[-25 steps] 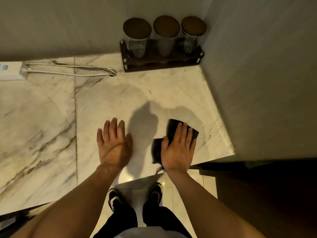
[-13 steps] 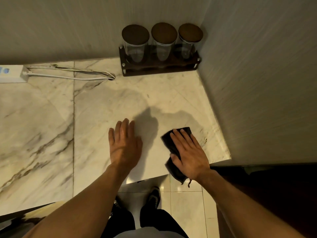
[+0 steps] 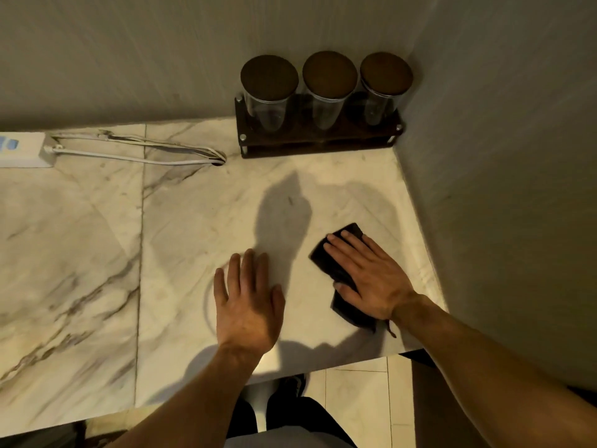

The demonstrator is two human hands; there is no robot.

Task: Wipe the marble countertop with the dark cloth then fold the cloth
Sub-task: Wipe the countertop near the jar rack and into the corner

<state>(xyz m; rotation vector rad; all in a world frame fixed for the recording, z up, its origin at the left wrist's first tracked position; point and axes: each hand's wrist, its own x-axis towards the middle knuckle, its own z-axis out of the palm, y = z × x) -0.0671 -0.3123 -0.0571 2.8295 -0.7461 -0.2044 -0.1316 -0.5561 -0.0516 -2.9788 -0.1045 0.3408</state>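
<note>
The dark cloth (image 3: pixel 327 260) lies bunched on the white marble countertop (image 3: pixel 181 240), near the right wall and the front edge. My right hand (image 3: pixel 368 275) presses flat on top of it, fingers spread and pointing up-left, covering its middle. A loose corner of the cloth sticks out below my wrist. My left hand (image 3: pixel 247 302) rests flat on the bare marble to the left of the cloth, palm down, fingers together, holding nothing.
A dark wooden rack (image 3: pixel 319 140) with three lidded glass jars stands in the back right corner. A white power strip (image 3: pixel 22 150) and its cable (image 3: pixel 135 153) lie at the back left. Walls close the back and right sides. The counter's front edge runs just below my hands.
My right hand has slid the cloth to the right and away from the front edge, turning so its fingers point up-left. My left hand has shifted right on the marble.
</note>
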